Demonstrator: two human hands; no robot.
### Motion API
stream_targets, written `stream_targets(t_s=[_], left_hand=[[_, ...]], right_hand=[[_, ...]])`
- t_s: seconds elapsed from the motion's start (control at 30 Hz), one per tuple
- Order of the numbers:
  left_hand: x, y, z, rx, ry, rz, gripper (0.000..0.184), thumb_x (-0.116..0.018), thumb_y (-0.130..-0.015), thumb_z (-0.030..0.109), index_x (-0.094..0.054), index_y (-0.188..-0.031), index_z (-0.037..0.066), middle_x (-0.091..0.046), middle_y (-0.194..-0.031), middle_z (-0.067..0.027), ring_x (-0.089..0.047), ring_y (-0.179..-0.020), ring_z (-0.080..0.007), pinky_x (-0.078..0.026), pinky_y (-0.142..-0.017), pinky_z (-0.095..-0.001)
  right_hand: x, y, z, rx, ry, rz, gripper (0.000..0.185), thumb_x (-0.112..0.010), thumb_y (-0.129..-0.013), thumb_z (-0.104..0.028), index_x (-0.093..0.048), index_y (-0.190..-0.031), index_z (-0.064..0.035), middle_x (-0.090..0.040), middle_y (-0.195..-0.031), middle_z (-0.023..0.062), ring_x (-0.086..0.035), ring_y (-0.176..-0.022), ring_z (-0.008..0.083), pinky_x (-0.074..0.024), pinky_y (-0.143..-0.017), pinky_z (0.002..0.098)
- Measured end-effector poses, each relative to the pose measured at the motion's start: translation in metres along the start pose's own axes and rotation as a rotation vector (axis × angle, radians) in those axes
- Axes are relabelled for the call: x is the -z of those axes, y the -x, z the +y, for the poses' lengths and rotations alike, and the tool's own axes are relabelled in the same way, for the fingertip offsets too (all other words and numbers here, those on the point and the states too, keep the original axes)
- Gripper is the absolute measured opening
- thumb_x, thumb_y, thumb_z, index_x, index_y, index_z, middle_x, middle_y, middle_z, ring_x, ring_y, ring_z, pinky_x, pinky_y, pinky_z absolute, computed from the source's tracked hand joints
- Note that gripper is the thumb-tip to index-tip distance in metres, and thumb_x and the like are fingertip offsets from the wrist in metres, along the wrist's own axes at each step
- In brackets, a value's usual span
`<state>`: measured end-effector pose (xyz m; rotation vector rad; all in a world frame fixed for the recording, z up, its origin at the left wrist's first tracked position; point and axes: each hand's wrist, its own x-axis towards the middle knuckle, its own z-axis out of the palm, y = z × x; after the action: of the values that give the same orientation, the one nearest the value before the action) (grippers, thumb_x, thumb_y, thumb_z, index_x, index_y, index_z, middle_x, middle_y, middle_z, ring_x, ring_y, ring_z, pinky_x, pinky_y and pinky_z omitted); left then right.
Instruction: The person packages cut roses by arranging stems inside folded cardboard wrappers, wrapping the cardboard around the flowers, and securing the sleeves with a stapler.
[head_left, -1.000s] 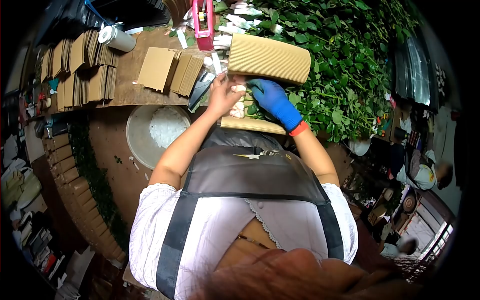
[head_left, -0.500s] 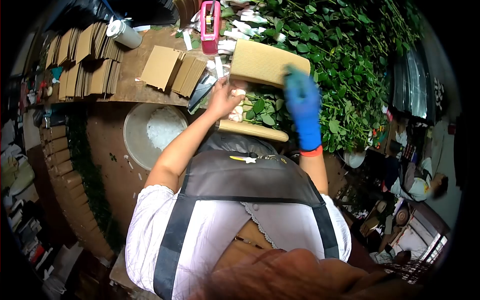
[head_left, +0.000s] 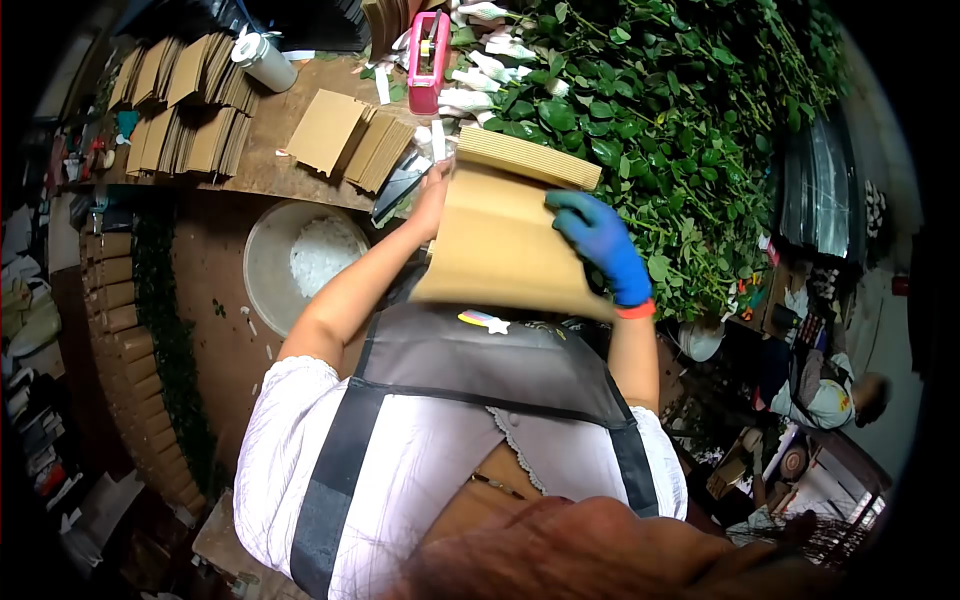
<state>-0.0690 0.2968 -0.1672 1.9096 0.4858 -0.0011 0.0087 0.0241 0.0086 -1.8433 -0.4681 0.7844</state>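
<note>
A tan corrugated cardboard sheet (head_left: 515,235) spreads over the table's front edge, its far end curled up with the ridges showing. At its left edge is my bare left hand (head_left: 431,203), fingers partly hidden behind the board; what they hold cannot be seen. My right hand (head_left: 596,240), in a blue glove with a red cuff, lies over the sheet's right side, fingers bent and somewhat blurred. The pale flower heads seen before are now hidden under the board. Green leafy stems (head_left: 640,130) fill the table beyond and to the right.
A pink tape dispenser (head_left: 428,65) stands at the back. Cardboard pieces (head_left: 330,130) lie to the left, near a white bottle (head_left: 264,62). A round tub (head_left: 300,262) with white scraps sits below the table edge. Another person (head_left: 835,395) is at far right.
The raised board has come down toward me and covers the flowers. My gloved right hand went up to the board's far part, then moved back nearer. My left hand stays at the left side.
</note>
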Motion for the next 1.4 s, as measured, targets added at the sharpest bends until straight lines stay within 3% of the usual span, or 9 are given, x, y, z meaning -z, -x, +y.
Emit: stream_targets(t_s=[0.1,0.23,0.33,0.43,0.57,0.77,0.97,1.2,1.4], left_hand=[[0.046,-0.003,0.02,-0.345,0.113,-0.384,0.049,-0.065,-0.093,0.03,-0.054,-0.134,0.004,-0.052,-0.136,-0.018,-0.05,-0.126,-0.0291,-0.038,-0.107,-0.0352],[0.085,0.007,0.066,-0.392,-0.688,-0.184,0.023,-0.067,-0.088,0.027,-0.067,-0.08,0.005,-0.066,-0.075,-0.0151,-0.067,-0.077,-0.0328,-0.054,-0.067,-0.0438],[0.056,0.014,0.087,-0.847,-0.524,-0.419,0.033,-0.065,-0.089,0.034,-0.066,-0.109,0.006,-0.067,-0.107,-0.016,-0.066,-0.098,-0.034,-0.054,-0.084,-0.0439],[0.027,0.006,0.059,-1.049,-0.66,-0.423,0.077,-0.056,-0.091,0.057,-0.038,-0.152,0.013,-0.037,-0.153,-0.0216,-0.041,-0.136,-0.0379,-0.031,-0.112,-0.05],[0.029,0.002,0.055,-1.091,-0.712,-0.447,0.077,-0.054,-0.089,0.061,-0.037,-0.153,0.023,-0.034,-0.155,-0.0208,-0.039,-0.137,-0.0384,-0.031,-0.112,-0.0499],[0.023,0.004,0.052,-1.028,-0.819,-0.45,0.079,-0.063,-0.082,0.054,-0.038,-0.153,0.029,-0.035,-0.155,-0.0186,-0.043,-0.134,-0.0357,-0.035,-0.109,-0.0468],[0.014,0.002,0.037,-1.127,-0.782,-0.274,0.058,-0.046,-0.094,0.038,-0.04,-0.152,0.031,-0.041,-0.153,-0.0171,-0.051,-0.129,-0.0347,-0.039,-0.107,-0.0472],[0.017,0.002,0.046,-0.87,-0.486,-0.594,0.074,-0.062,-0.086,0.055,-0.042,-0.15,0.025,-0.031,-0.156,-0.0248,-0.033,-0.142,-0.0442,-0.025,-0.116,-0.0575],[0.011,-0.004,0.036,-0.963,-0.515,-0.519,0.073,-0.063,-0.084,0.053,-0.046,-0.148,0.022,-0.032,-0.155,-0.0266,-0.036,-0.139,-0.0434,-0.027,-0.116,-0.055]], right_hand=[[-0.029,-0.017,0.012,0.11,0.776,-0.069,0.061,-0.072,-0.082,-0.032,-0.053,-0.138,-0.0138,-0.067,-0.108,0.0144,-0.066,-0.1,0.0296,-0.0523,-0.089,0.0412],[-0.061,-0.035,0.053,0.024,1.206,-0.209,0.071,-0.065,-0.086,-0.043,-0.04,-0.147,-0.0173,-0.07,-0.1,0.0129,-0.068,-0.088,0.0317,-0.0519,-0.074,0.0444],[-0.073,-0.04,0.045,-0.066,1.343,-0.252,0.069,-0.064,-0.087,-0.042,-0.04,-0.145,-0.0146,-0.07,-0.096,0.0145,-0.068,-0.084,0.033,-0.0517,-0.071,0.0453],[-0.064,-0.032,0.032,0.077,1.208,-0.247,0.065,-0.063,-0.088,-0.042,-0.042,-0.141,-0.011,-0.07,-0.093,0.0157,-0.068,-0.085,0.0337,-0.0518,-0.072,0.0459],[-0.049,-0.009,-0.004,0.037,0.258,-0.362,0.062,-0.07,-0.082,-0.053,-0.062,-0.127,-0.0101,-0.068,-0.108,0.0173,-0.066,-0.094,0.0347,-0.0534,-0.084,0.0444],[-0.126,-0.004,-0.001,0.104,1.152,-0.216,0.059,-0.072,-0.076,-0.035,-0.058,-0.132,-0.0184,-0.063,-0.103,0.0137,-0.062,-0.099,0.0302,-0.0488,-0.085,0.0435],[-0.166,-0.051,-0.057,0.515,0.294,0.021,0.053,-0.067,-0.087,-0.03,-0.054,-0.132,-0.0074,-0.064,-0.111,0.0208,-0.062,-0.102,0.0376,-0.0483,-0.088,0.0467],[-0.205,-0.209,0.001,-0.319,-0.217,-0.063,0.046,-0.064,-0.094,-0.043,-0.063,-0.089,0.0028,-0.068,-0.066,0.0091,-0.062,-0.052,0.0179,-0.0491,-0.049,0.0319],[-0.215,-0.218,-0.017,-0.422,-0.107,-0.109,0.046,-0.063,-0.091,-0.046,-0.068,-0.093,-0.0002,-0.069,-0.075,0.0054,-0.064,-0.059,0.0133,-0.0517,-0.059,0.0279]])
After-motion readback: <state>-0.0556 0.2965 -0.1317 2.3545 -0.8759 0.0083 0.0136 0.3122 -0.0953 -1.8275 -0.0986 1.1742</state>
